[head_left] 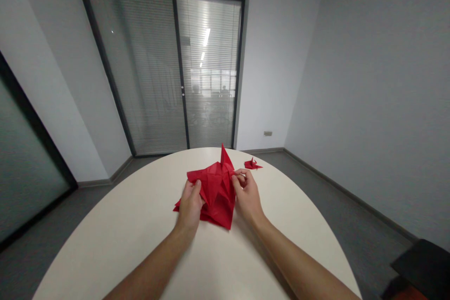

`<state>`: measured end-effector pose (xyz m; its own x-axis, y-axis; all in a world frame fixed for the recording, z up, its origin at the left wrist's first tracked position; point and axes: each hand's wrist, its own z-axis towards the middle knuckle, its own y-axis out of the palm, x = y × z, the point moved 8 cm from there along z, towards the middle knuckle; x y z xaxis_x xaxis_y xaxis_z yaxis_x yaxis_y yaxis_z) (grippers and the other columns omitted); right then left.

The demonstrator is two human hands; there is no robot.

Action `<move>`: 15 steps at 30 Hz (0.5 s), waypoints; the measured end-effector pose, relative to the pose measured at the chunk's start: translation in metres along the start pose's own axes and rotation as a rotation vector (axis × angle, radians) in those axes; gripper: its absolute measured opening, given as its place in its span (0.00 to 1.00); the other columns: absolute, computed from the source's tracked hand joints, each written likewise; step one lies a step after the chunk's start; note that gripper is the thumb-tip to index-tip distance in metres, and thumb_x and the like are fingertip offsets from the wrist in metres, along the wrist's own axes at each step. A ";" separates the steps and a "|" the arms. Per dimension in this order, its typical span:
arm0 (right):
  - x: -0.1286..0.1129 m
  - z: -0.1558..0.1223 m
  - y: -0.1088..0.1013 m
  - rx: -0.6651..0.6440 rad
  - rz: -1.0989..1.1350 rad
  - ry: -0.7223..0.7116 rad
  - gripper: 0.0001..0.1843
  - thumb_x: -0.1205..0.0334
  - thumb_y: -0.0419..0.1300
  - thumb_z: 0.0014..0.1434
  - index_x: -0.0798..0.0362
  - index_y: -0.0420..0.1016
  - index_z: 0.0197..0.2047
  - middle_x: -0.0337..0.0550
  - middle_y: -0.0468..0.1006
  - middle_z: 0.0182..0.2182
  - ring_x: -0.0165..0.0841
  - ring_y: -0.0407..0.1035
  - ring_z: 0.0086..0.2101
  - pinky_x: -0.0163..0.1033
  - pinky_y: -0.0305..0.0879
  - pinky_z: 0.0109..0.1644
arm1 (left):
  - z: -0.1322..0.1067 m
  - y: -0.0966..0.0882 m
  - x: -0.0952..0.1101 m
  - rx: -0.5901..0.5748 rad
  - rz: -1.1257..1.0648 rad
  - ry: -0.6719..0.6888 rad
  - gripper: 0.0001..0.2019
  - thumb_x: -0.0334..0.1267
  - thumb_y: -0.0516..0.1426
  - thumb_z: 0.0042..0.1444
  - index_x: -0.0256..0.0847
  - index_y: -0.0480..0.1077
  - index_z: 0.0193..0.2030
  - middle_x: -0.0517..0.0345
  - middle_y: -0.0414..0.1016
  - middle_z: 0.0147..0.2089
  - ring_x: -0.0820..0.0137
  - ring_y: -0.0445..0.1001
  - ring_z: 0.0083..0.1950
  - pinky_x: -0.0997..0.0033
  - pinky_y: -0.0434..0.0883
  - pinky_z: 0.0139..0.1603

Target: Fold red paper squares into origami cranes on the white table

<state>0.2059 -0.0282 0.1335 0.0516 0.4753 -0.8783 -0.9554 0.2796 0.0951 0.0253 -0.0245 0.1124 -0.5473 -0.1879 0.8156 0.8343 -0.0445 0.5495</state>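
Observation:
A large sheet of red origami paper (214, 185), creased and partly folded, is held between my two hands over the table. One narrow point of it sticks up at the far side, and a wide flap hangs toward me. My left hand (190, 206) grips its left side, thumb on top and the other fingers hidden beneath. At the right edge, my right hand (248, 194) pinches the paper between thumb and fingertips. Just beyond that hand, a small folded red paper figure (253, 164) lies on the table, touched by neither hand.
The round white table (140, 234) has a curved edge on both sides. A glass door with blinds (140, 70) stands beyond it. A dark object, perhaps a chair (422, 265), is at the lower right, and grey walls (379, 79) surround the space.

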 end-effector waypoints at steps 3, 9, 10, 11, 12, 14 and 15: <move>-0.001 0.001 0.004 -0.026 0.002 0.002 0.13 0.51 0.63 0.59 0.50 0.71 0.42 0.43 0.78 0.37 0.37 0.72 0.39 0.41 0.67 0.43 | -0.003 -0.003 -0.001 -0.025 0.167 0.037 0.16 0.52 0.62 0.57 0.42 0.68 0.43 0.63 0.74 0.33 0.72 0.73 0.30 0.75 0.69 0.31; -0.002 0.003 0.003 -0.038 0.049 0.018 0.10 0.54 0.64 0.57 0.51 0.74 0.37 0.41 0.77 0.34 0.36 0.69 0.35 0.40 0.66 0.40 | -0.008 0.003 0.001 -0.097 0.286 0.116 0.15 0.51 0.59 0.61 0.42 0.68 0.45 0.60 0.74 0.37 0.69 0.74 0.38 0.70 0.70 0.43; -0.002 0.003 0.003 -0.034 0.063 0.021 0.10 0.54 0.65 0.56 0.51 0.74 0.36 0.41 0.77 0.33 0.36 0.69 0.34 0.40 0.66 0.39 | -0.008 0.004 0.002 -0.103 0.291 0.120 0.15 0.51 0.58 0.62 0.42 0.68 0.45 0.59 0.75 0.39 0.67 0.74 0.40 0.68 0.70 0.45; -0.002 0.003 0.002 -0.030 0.073 0.025 0.11 0.54 0.65 0.56 0.52 0.74 0.36 0.41 0.77 0.32 0.36 0.69 0.34 0.40 0.66 0.39 | -0.008 0.004 0.002 -0.105 0.294 0.121 0.14 0.51 0.58 0.62 0.42 0.68 0.44 0.58 0.75 0.39 0.67 0.74 0.41 0.67 0.70 0.46; -0.001 0.004 0.002 -0.026 0.075 0.028 0.11 0.53 0.65 0.56 0.52 0.74 0.35 0.41 0.77 0.32 0.36 0.69 0.33 0.40 0.66 0.39 | -0.008 0.004 0.002 -0.106 0.298 0.120 0.14 0.51 0.58 0.62 0.42 0.68 0.44 0.58 0.75 0.39 0.66 0.74 0.41 0.67 0.70 0.47; -0.001 0.004 -0.002 0.010 0.060 0.025 0.12 0.52 0.65 0.56 0.52 0.74 0.35 0.42 0.77 0.32 0.37 0.69 0.34 0.41 0.67 0.40 | -0.008 0.002 0.001 -0.098 0.304 0.117 0.14 0.51 0.58 0.62 0.42 0.68 0.44 0.58 0.75 0.39 0.66 0.74 0.42 0.67 0.69 0.48; -0.002 0.005 -0.004 0.037 0.046 0.020 0.12 0.52 0.66 0.56 0.52 0.74 0.35 0.42 0.77 0.32 0.37 0.69 0.35 0.41 0.67 0.40 | -0.007 0.001 0.001 -0.089 0.307 0.116 0.14 0.51 0.58 0.62 0.42 0.68 0.44 0.59 0.75 0.38 0.66 0.74 0.41 0.67 0.69 0.48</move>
<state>0.2111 -0.0263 0.1367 0.0015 0.4722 -0.8815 -0.9453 0.2881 0.1528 0.0260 -0.0321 0.1129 -0.2630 -0.3156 0.9117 0.9642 -0.0532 0.2597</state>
